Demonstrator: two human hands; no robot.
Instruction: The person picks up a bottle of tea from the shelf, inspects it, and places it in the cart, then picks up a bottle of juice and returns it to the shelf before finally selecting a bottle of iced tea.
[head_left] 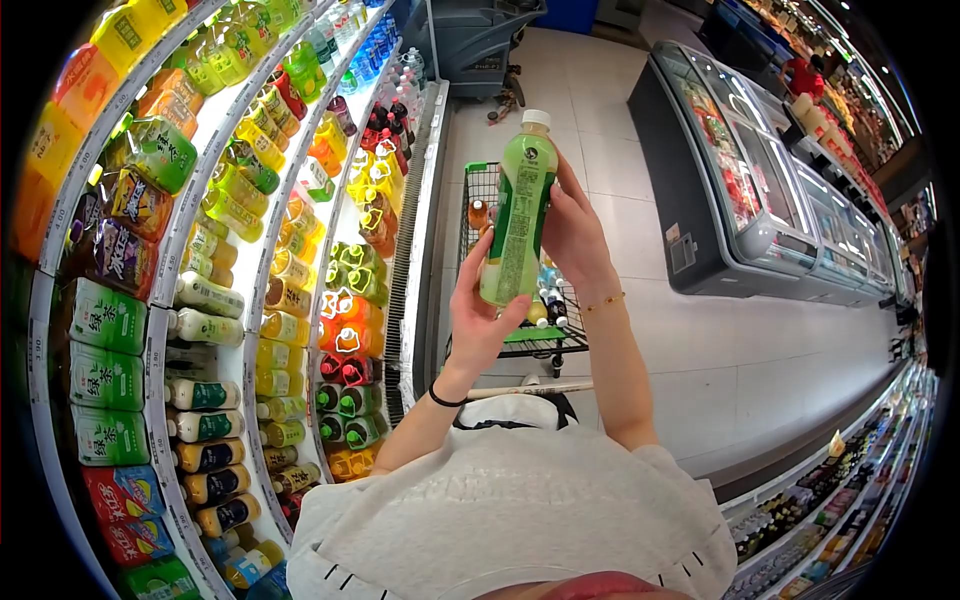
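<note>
Both my hands hold up a light green drink bottle with a white cap and a dark green label of small print. It stands nearly upright, tilted slightly to the right at the top. My left hand grips the lower part, its thumb across the base. Around the upper right side is my right hand, its fingers partly hidden behind the bottle. Behind and below the bottle is a shopping cart with a green-trimmed wire basket. Inside it lie an amber-coloured bottle and several dark and white bottles.
Lit drink shelves with rows of bottles and cartons run along my left. Glass-topped freezer cabinets stand on the right. A grey machine is at the far end of the tiled floor. More shelves line the lower right.
</note>
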